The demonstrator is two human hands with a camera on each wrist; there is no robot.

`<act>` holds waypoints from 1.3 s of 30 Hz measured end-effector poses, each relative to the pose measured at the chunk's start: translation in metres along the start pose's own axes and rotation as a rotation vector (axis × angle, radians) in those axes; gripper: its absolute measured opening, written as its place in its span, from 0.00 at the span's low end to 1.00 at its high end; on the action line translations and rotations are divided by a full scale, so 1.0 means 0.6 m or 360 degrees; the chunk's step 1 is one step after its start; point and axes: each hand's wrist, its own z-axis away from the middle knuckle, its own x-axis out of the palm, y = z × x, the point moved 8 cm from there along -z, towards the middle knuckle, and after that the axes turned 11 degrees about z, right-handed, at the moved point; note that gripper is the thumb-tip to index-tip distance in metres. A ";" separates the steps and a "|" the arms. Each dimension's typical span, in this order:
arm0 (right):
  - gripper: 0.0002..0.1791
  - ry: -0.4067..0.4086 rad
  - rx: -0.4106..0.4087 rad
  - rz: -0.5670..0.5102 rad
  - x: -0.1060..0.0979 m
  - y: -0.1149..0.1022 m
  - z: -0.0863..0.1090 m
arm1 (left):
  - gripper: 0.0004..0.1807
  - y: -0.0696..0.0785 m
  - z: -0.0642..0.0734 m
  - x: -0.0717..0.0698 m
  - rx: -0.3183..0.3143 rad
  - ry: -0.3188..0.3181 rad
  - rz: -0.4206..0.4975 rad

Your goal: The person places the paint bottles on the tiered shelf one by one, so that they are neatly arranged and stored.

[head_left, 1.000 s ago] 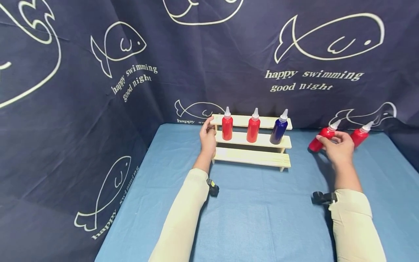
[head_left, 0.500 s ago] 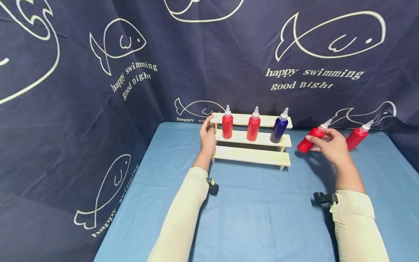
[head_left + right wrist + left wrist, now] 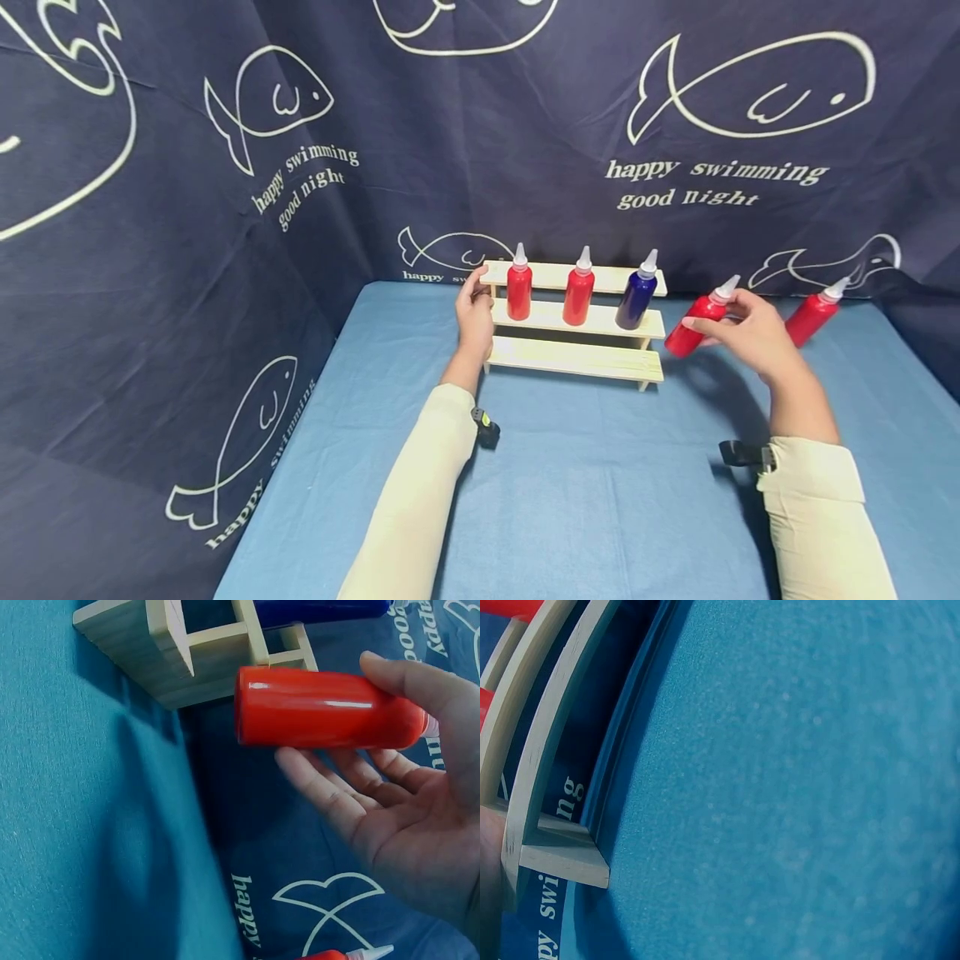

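My left hand (image 3: 474,321) grips the left end of a three-tier wooden display rack (image 3: 573,357), fingers curled at the upper shelf's edge. In the left wrist view only a sliver of that hand shows beside the rack's pale slats (image 3: 532,761). Between thumb and fingers, my right hand (image 3: 757,335) holds a red squeeze bottle (image 3: 692,330) with a white pointed nozzle. The bottle leans with its nozzle toward the upper right, just right of the rack. From the right wrist view, the thumb lies on one side of the red bottle (image 3: 322,709) and the fingertips on the other.
On the middle shelf stand two red bottles (image 3: 518,293) (image 3: 577,297) and a dark blue bottle (image 3: 636,300). Another red bottle (image 3: 812,318) is behind the right hand, near the table's back edge. Blue cloth covers the table (image 3: 570,483); a navy fish-print curtain (image 3: 480,150) hangs behind.
My right hand has carried the red bottle leftward, closer to the rack's right end. The left hand keeps its grip on the rack, which stays in place.
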 end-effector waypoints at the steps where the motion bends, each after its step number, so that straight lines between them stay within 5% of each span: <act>1: 0.32 -0.0012 -0.0015 0.0013 0.001 -0.002 0.001 | 0.33 0.000 0.001 0.000 -0.0003 -0.0002 0.0001; 17: 0.28 -0.0054 -0.0289 -0.0102 0.035 -0.047 0.006 | 0.33 0.001 0.001 -0.001 0.0012 -0.0005 -0.0009; 24: 0.24 0.0018 -0.0303 -0.0043 0.043 -0.059 0.014 | 0.33 -0.003 0.002 0.000 0.0010 -0.0013 -0.0017; 39: 0.21 -0.0034 -0.0348 -0.0041 0.081 -0.084 0.016 | 0.32 0.001 -0.001 -0.001 0.0009 -0.0007 0.0014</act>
